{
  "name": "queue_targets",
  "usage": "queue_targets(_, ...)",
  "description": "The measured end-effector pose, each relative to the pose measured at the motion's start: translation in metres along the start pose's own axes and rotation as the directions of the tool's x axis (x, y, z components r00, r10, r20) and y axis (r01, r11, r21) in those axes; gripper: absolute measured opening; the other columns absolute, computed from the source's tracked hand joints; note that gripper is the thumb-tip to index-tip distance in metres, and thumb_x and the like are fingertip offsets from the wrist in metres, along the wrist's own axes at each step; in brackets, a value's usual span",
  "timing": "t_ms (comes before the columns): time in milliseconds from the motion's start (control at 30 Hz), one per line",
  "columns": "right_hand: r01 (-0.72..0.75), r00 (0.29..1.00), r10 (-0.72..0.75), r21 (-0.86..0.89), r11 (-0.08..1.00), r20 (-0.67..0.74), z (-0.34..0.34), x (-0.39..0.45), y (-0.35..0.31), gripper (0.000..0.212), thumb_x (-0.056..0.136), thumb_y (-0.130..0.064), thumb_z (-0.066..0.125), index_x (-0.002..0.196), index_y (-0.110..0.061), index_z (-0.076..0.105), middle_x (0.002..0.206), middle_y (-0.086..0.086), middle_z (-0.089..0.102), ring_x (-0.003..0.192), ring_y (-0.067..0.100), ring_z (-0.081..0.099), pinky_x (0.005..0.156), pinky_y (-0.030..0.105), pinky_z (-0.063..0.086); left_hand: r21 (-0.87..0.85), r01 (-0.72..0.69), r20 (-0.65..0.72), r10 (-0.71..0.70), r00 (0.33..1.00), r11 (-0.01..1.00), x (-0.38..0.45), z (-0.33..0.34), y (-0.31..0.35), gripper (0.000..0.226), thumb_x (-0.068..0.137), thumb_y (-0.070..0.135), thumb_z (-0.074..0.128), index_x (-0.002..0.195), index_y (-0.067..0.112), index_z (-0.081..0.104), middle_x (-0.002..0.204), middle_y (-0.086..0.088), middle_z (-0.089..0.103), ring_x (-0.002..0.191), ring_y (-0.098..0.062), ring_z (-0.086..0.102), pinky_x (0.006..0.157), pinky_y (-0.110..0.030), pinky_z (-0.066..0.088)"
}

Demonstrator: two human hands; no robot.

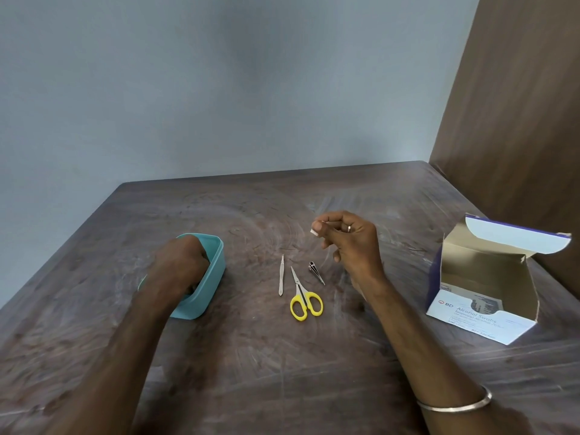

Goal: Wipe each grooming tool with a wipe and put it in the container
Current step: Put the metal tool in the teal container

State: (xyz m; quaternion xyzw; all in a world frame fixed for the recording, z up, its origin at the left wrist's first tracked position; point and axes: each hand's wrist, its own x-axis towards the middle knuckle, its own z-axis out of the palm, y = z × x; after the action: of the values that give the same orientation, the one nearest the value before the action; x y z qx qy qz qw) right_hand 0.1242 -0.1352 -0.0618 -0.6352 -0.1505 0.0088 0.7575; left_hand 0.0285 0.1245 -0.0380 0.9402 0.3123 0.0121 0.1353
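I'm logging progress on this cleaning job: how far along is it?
Done: cannot confirm; the left hand is down inside the teal container and hides its contents. In hand: the right hand pinches a small white wipe above the table. Left: the tweezers, yellow-handled scissors and a small dark tool lie on the table, none in the container.

Dim, soft light; faint shadows; edges warped.

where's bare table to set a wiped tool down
Bare table lies in front of the scissors, and between them and the swab box. It is crowded where tweezers, scissors and clipper lie together; the left hand fills the container.
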Motion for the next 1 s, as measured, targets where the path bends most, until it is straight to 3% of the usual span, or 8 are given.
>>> queue_targets(167,-0.009,1.0,0.008,-0.041,0.999,-0.009,-0.0017,0.0011,0.0032,0.008,0.08,-0.013,0.081,0.086,-0.01,0.075,0.069,0.005,0.071,0.05,0.01,0.055,0.04,0.018,0.038,-0.012,0.0,0.002,0.0,1.0,1.0,0.0002,-0.0016,0.0011,0.018,0.083,0.005,0.061,0.089,0.006,0.078,0.071,-0.006,0.067,0.058,-0.016,0.06,0.048,-0.024,0.04)
queue_targets(367,-0.052,0.999,0.053,-0.051,0.997,0.003,-0.0002,0.0003,0.0025,0.01,0.083,-0.019,0.08,0.086,-0.012,0.073,0.085,0.007,0.079,0.057,0.018,0.069,0.044,0.024,0.038,-0.007,0.016,0.003,-0.015,1.0,1.0,-0.0003,-0.0017,0.0026,0.015,0.083,0.004,0.06,0.08,0.008,0.075,0.063,-0.002,0.061,0.057,-0.015,0.058,0.045,-0.024,0.036)
queue_targets(533,-0.092,0.996,0.091,-0.052,0.994,-0.01,0.0028,-0.0003,-0.0018,0.018,0.091,-0.034,0.071,0.089,-0.015,0.074,0.086,0.001,0.079,0.06,0.022,0.071,0.042,0.022,0.037,-0.005,0.031,0.009,-0.031,0.999,1.0,0.0014,-0.0012,0.0009,0.016,0.081,0.004,0.061,0.082,0.008,0.076,0.069,-0.005,0.067,0.061,-0.019,0.063,0.052,-0.026,0.047)
queue_targets(733,-0.075,0.997,0.076,-0.089,0.993,0.005,0.0024,-0.0007,-0.0005,0.012,0.087,-0.02,0.076,0.089,-0.009,0.074,0.087,0.001,0.079,0.061,0.023,0.072,0.045,0.025,0.036,-0.007,0.038,0.033,-0.038,0.999,0.999,0.0017,-0.0027,0.0017,0.018,0.084,0.006,0.06,0.088,0.01,0.078,0.075,-0.005,0.07,0.061,-0.018,0.065,0.051,-0.025,0.049)
queue_targets(867,-0.072,0.997,0.074,-0.102,0.992,0.02,0.0036,-0.0013,-0.0003,0.009,0.087,-0.02,0.076,0.088,-0.011,0.074,0.088,0.001,0.079,0.064,0.027,0.072,0.046,0.025,0.034,-0.013,0.036,0.017,-0.035,0.999,0.999,0.0,-0.0025,0.0019,0.017,0.082,0.003,0.061,0.08,0.007,0.077,0.066,-0.006,0.069,0.059,-0.019,0.065,0.057,-0.029,0.053)
queue_targets(1000,-0.066,0.997,0.069,-0.106,0.992,0.024,0.0039,-0.0012,-0.0009,0.008,0.087,-0.019,0.075,0.087,-0.011,0.074,0.087,0.002,0.079,0.064,0.028,0.072,0.046,0.025,0.034,-0.006,0.032,0.021,-0.032,0.999,0.999,-0.0024,-0.0041,0.0036,0.019,0.083,0.004,0.061,0.082,0.011,0.078,0.066,-0.003,0.068,0.057,-0.016,0.064,0.051,-0.025,0.048)
